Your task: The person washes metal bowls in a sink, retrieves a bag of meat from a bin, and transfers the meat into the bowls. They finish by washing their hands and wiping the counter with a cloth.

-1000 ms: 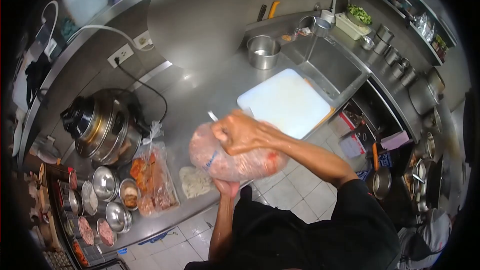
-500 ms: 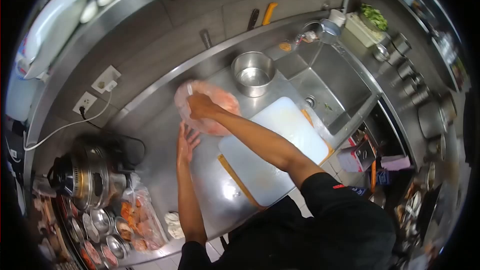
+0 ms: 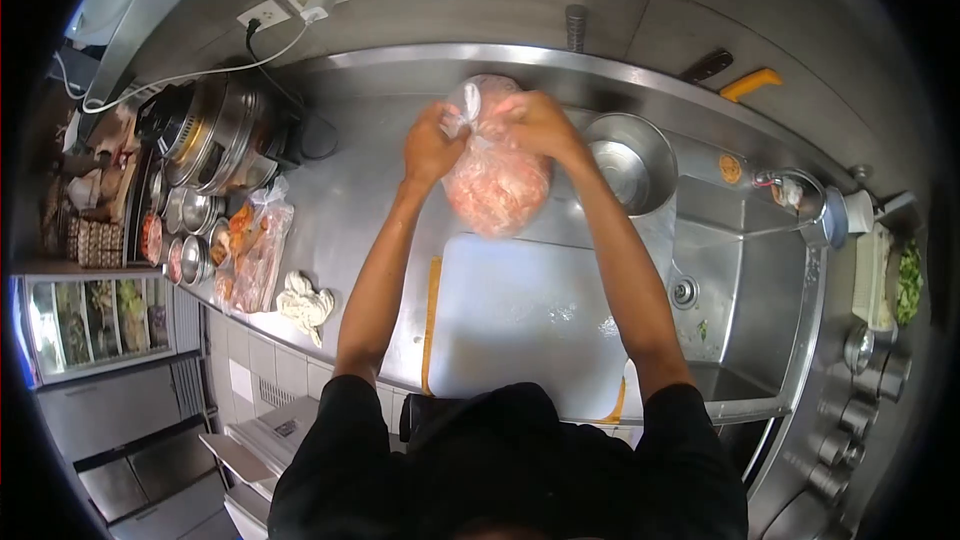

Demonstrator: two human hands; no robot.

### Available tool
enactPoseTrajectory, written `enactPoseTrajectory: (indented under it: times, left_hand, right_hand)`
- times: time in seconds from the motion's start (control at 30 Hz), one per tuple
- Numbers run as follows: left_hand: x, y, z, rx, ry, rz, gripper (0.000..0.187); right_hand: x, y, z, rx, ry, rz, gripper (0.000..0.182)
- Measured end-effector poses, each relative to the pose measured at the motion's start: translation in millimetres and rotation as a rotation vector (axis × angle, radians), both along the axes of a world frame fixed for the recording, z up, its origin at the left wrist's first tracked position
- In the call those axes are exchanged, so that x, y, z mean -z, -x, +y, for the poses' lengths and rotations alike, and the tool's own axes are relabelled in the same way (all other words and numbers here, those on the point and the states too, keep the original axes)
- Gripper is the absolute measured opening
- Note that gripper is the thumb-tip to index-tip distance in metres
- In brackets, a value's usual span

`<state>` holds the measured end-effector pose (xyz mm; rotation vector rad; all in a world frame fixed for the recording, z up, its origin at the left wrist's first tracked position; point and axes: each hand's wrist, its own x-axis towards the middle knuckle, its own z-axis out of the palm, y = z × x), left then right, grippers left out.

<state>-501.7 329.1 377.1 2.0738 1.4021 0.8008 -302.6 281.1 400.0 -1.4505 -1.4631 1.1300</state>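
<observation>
A clear plastic bag of pale pink raw meat [image 3: 497, 192] lies on the steel counter near the back wall. Its gathered, whitish plastic end sticks up at the far side. My left hand [image 3: 433, 144] pinches the plastic on the left of that gathered part, fingers bent. On the other side my right hand [image 3: 543, 127] grips the bag's upper right, its fingertips partly hidden in the plastic. Just in front of the bag is a white cutting board [image 3: 525, 320], wet in places, over a yellowish-brown one whose edge [image 3: 432, 325] shows.
Right of the bag stands a steel pot [image 3: 630, 164], then a sink [image 3: 740, 285]. Knives with a black handle [image 3: 707, 66] and a yellow handle [image 3: 750, 85] hang along the back. At left are a crumpled cloth [image 3: 304, 306], a bag of orange-coloured food [image 3: 258, 245], steel bowls [image 3: 192, 212] and an appliance [image 3: 215, 140].
My view has swung left. My left hand has come up from the counter onto the bag. The right hand stays at the bag, which now sits more upright, its gathered end raised.
</observation>
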Motion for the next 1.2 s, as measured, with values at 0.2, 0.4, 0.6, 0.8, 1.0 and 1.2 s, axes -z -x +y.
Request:
enactPoseTrajectory:
  times: [0.2,0.4,0.6,0.8,1.0,1.2]
  left_hand:
    - [40,31,0,-0.018,0.147,-0.163,0.029]
    - [10,25,-7,0.145,-0.158,-0.063,0.037]
    - [0,-7,53,0.494,-0.400,0.017,0.032]
    - [2,-3,52,0.654,-0.085,-0.072,0.020]
    - [3,-9,36,0.526,-0.120,-0.119,0.029]
    - [28,-21,39,0.357,0.161,-0.180,0.038]
  right_hand:
    - [20,43,14,0.014,-0.167,-0.472,0.025]
    - [13,59,-3,-0.042,-0.139,-0.927,0.019]
    - [-16,41,-1,-0.096,-0.362,-1.114,0.015]
    - [11,26,-38,-0.056,-0.464,-0.899,0.018]
    - [48,51,-59,0.301,-0.381,-0.343,0.013]
    - [47,26,-35,0.199,-0.348,-0.182,0.009]
